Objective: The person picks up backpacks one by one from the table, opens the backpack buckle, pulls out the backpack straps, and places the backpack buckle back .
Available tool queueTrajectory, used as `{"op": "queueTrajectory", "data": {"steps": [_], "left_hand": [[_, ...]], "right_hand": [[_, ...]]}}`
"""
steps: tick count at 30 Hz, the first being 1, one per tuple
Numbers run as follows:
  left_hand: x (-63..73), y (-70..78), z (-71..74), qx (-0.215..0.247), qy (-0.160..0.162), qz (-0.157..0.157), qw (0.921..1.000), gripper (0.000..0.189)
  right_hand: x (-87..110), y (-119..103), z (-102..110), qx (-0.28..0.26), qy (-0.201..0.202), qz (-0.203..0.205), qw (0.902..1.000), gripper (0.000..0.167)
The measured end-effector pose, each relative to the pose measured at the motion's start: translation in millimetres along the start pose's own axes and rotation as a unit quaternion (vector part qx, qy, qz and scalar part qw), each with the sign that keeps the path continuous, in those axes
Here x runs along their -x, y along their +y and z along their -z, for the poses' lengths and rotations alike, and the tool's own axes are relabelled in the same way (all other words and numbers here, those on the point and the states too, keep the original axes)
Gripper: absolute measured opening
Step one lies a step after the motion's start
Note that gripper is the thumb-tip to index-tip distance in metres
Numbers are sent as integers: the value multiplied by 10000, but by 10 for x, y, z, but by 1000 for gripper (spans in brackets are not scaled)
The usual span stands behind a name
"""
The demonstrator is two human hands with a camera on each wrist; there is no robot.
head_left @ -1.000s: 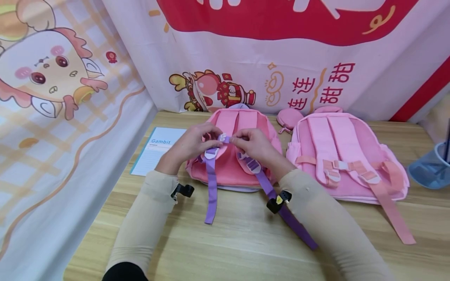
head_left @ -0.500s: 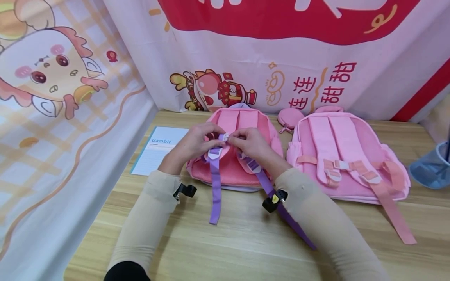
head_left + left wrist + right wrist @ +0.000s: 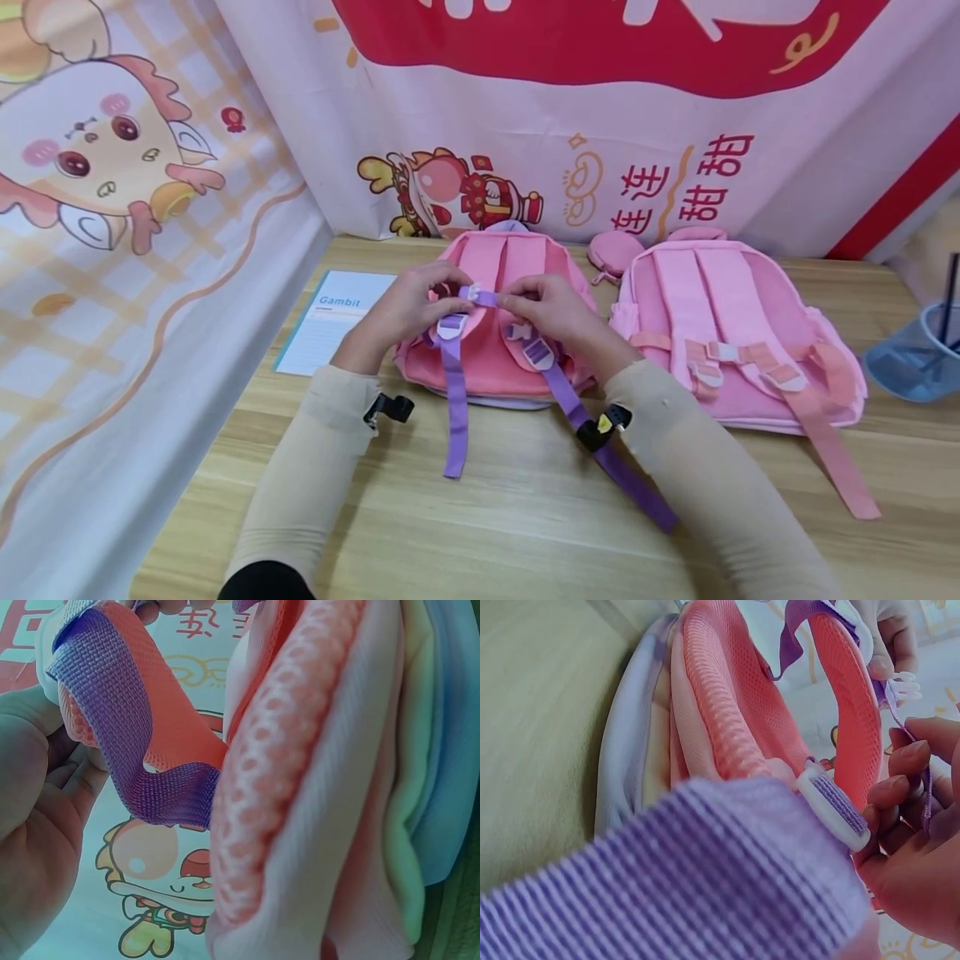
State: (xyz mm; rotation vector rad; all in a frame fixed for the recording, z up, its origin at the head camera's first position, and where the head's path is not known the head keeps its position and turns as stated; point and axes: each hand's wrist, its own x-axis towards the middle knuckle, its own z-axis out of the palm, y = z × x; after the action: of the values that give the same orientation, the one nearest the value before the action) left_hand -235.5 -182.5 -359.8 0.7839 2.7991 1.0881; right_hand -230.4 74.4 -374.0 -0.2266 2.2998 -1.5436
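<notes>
A pink backpack (image 3: 491,367) with purple webbing lies with its shoulder straps up. Above it my left hand (image 3: 408,307) pinches the chest strap beside a white pronged buckle (image 3: 473,292). My right hand (image 3: 553,310) pinches the short purple webbing (image 3: 487,298) on the buckle's other side, and the webbing stretches between the hands. In the right wrist view the buckle prongs (image 3: 907,686) stick out by my left fingers. Another white buckle part (image 3: 517,332) hangs on the right shoulder strap, under my right hand. In the left wrist view the shoulder strap's purple webbing (image 3: 105,697) loops beside my left hand (image 3: 37,817).
A second pink backpack (image 3: 738,333), its chest buckle joined, lies to the right. Between the bags at the back is a round pink pouch (image 3: 613,252). A Gambit notepad (image 3: 330,321) lies left, a blue cup (image 3: 911,354) stands far right. Long purple strap tails (image 3: 453,417) reach over the table (image 3: 450,533).
Half a second ago my right fingers were right at the buckle. Now they sit farther right, with a longer length of purple webbing showing between the hands. My left hand has shifted slightly left.
</notes>
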Motion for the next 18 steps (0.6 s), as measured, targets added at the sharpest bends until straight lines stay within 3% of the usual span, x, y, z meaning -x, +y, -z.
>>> {"op": "queueTrajectory", "data": {"steps": [8,18], "left_hand": [[11,5,-2,64,-56,7,10000,27],[14,-6,-18,0,-23,-249,9997,27]], "right_hand": [[0,10,-35,-169,-40,367,9992,22],[-60,-36,-130,-473,-225,269,9983,26]]}}
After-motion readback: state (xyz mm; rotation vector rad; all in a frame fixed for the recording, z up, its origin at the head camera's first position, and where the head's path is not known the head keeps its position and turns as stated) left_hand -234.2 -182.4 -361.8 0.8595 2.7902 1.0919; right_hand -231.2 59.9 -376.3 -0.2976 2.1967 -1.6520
